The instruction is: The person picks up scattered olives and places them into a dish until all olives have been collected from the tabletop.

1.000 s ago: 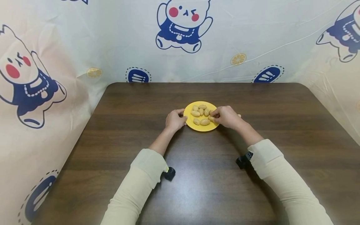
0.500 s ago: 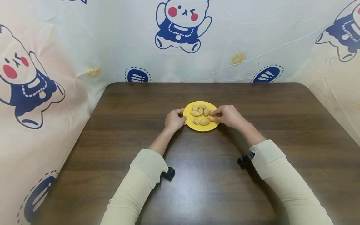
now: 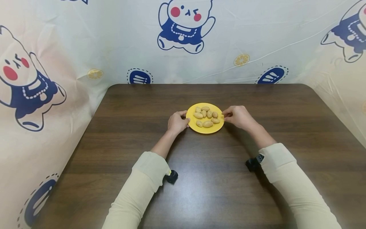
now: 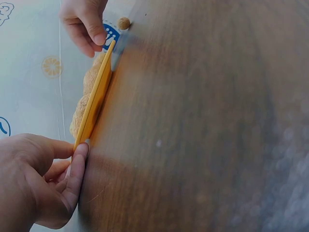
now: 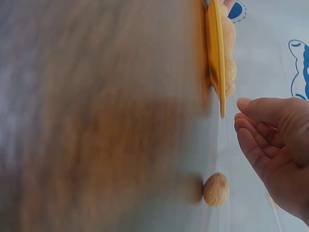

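Note:
A yellow plate [image 3: 215,126] sits on the table with several peanuts in the shell [image 3: 207,124] spread over it. My left hand [image 3: 177,122] pinches the plate's left rim; the left wrist view shows a finger and thumb on either side of the edge. Close beside the right rim is my right hand [image 3: 237,117], its fingers loosely bent with nothing between them. In the right wrist view a small gap separates its fingertips [image 5: 244,102] from the plate. One loose peanut [image 5: 216,189] rests on the table beyond the plate; in the head view the right hand hides it.
The dark wood-grain table [image 3: 183,178] reaches back to a pale cloth [image 3: 120,38] printed with cartoon figures. Cloth also hangs at the left and right sides. Small black cameras [image 3: 172,176] are strapped at both wrists.
My right hand has let go of a peanut on the plate's right side and drawn back to the right. The left hand and the plate have stayed in place.

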`<state>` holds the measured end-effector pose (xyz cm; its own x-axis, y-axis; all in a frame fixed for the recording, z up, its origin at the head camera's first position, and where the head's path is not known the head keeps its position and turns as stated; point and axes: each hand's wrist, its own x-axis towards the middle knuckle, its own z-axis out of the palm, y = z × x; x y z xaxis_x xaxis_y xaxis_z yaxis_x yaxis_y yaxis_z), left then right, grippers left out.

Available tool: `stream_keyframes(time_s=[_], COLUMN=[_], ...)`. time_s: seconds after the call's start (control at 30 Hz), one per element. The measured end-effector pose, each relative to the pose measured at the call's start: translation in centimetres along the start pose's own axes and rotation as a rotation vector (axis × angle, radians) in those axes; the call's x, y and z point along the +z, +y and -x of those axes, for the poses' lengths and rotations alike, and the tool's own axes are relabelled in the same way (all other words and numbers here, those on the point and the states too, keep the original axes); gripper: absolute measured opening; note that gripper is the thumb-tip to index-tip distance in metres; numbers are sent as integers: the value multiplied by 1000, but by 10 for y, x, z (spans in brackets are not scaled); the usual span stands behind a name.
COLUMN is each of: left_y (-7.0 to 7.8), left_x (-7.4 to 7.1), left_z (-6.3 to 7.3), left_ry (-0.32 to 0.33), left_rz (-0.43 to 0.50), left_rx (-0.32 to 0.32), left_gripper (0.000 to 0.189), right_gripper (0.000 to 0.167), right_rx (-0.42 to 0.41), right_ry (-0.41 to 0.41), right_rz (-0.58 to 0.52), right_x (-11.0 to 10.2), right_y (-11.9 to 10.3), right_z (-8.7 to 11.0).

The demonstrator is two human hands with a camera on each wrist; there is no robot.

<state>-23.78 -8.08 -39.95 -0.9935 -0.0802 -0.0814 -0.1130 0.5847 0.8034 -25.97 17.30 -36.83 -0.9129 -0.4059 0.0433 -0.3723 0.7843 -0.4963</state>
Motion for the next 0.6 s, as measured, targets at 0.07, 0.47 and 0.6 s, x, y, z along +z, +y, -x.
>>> stream_keyframes(time_s=[0.07, 0.47, 0.6], left_y=[0, 0, 0], left_x=[0, 0, 0], left_z=[0, 0, 0], left_ry=[2, 6, 3], left_rz=[-6, -24, -16], left_rx=[0, 4, 0], left_gripper=[44, 43, 43], right_gripper=[22, 24, 25], right_rx=[9, 127, 130], right_ry=[9, 51, 75], right_rz=[-8, -39, 0], right_x=[-2, -23, -27], right_y=[3, 22, 29], right_z=[1, 9, 12])
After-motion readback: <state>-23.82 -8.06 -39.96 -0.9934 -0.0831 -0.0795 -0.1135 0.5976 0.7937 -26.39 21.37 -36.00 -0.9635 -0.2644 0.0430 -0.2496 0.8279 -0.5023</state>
